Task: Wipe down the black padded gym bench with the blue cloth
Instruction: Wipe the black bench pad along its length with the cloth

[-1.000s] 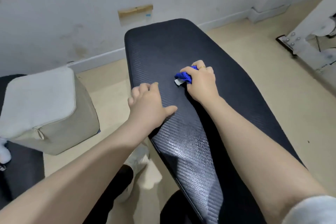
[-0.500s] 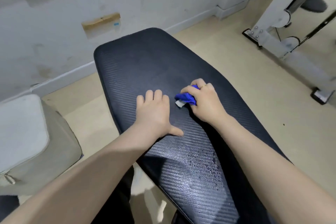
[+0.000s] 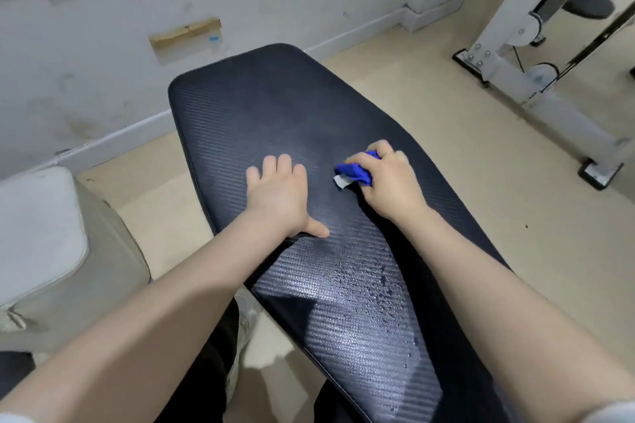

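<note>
Meanwhile the right hand (image 3: 388,187) is pinching a bunched blue cloth (image 3: 355,173) against the black padded bench (image 3: 275,113); the left hand (image 3: 278,196) is lying flat beside it, fingers together; water droplets (image 3: 381,288) are sitting nearer the person.

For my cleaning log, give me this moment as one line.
right hand: grips cloth on bench | left hand: flat on bench | droplets: on near part of bench

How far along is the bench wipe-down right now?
Done: nothing shows for sure; the far end of the bench looks dry and dull. In hand: the right hand presses the bunched blue cloth mid-pad while the left hand rests flat beside it. Left: water droplets bead on the near section.
</note>
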Demonstrator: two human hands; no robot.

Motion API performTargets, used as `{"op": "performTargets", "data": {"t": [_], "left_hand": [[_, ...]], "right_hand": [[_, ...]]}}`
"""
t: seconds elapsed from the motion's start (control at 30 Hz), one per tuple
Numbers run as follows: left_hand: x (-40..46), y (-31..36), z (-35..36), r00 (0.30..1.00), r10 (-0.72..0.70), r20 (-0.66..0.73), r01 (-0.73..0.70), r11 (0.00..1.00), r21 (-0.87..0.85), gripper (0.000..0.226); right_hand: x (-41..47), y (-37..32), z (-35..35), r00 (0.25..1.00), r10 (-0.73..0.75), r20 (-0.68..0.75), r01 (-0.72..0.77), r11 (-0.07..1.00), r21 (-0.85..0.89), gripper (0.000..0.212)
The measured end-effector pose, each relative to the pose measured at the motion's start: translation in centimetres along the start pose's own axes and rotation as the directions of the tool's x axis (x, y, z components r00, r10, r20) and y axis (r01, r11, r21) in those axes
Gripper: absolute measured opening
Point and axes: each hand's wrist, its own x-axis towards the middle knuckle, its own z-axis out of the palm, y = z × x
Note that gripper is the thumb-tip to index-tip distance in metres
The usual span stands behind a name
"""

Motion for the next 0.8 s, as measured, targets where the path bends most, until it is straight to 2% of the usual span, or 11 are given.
{"op": "performTargets", "data": {"t": [0.07,0.13,0.23,0.37,0.43,0.47,0.53,0.63,0.73,0.8], "left_hand": [[0.1,0.0,0.2,1.000,-0.002,0.015,0.002,1.000,-0.025,0.098],[0.0,-0.2,0.3,1.000,0.004,0.028,-0.004,1.000,-0.029,0.098],[-0.2,-0.3,0.0,1.000,0.011,0.016,-0.010,1.000,-0.004,0.096],[0.1,0.6,-0.5,0.996,0.077,-0.039,-0.074,0.995,0.063,0.092],[0.7,1.2,-0.9,0.988,0.138,-0.067,-0.134,0.989,0.055,0.093],[1.3,1.5,-1.1,0.983,0.168,-0.075,-0.165,0.986,0.037,0.092],[2.6,2.0,-1.3,0.975,0.213,-0.066,-0.213,0.977,0.002,0.087],[4.0,2.6,-1.3,0.969,0.245,-0.014,-0.245,0.970,0.012,0.091],[4.6,2.8,-1.2,0.964,0.264,-0.003,-0.263,0.962,0.069,0.098],[4.7,2.8,-1.2,0.961,0.277,0.005,-0.276,0.956,0.105,0.100]], "right_hand": [[3.2,1.0,0.4,0.983,0.175,-0.062,-0.177,0.984,-0.029,0.032],[4.7,0.9,0.5,0.955,0.283,-0.092,-0.287,0.957,-0.040,0.032],[3.0,-0.6,0.0,0.966,0.253,-0.061,-0.255,0.967,-0.031,0.032],[-2.6,-0.9,0.2,1.000,-0.020,0.018,0.018,0.996,0.087,0.034],[-2.3,0.3,0.0,0.997,-0.061,0.042,0.056,0.993,0.108,0.035],[-0.9,1.2,0.1,0.999,-0.038,0.012,0.037,0.996,0.087,0.035],[2.9,3.2,0.3,0.992,0.102,-0.070,-0.101,0.995,0.026,0.035],[7.1,5.5,0.3,0.955,0.282,-0.092,-0.282,0.959,0.015,0.033],[6.2,4.5,0.0,0.948,0.308,-0.080,-0.308,0.951,0.011,0.032],[3.7,3.6,0.0,0.967,0.239,-0.092,-0.241,0.970,-0.013,0.031]]}}
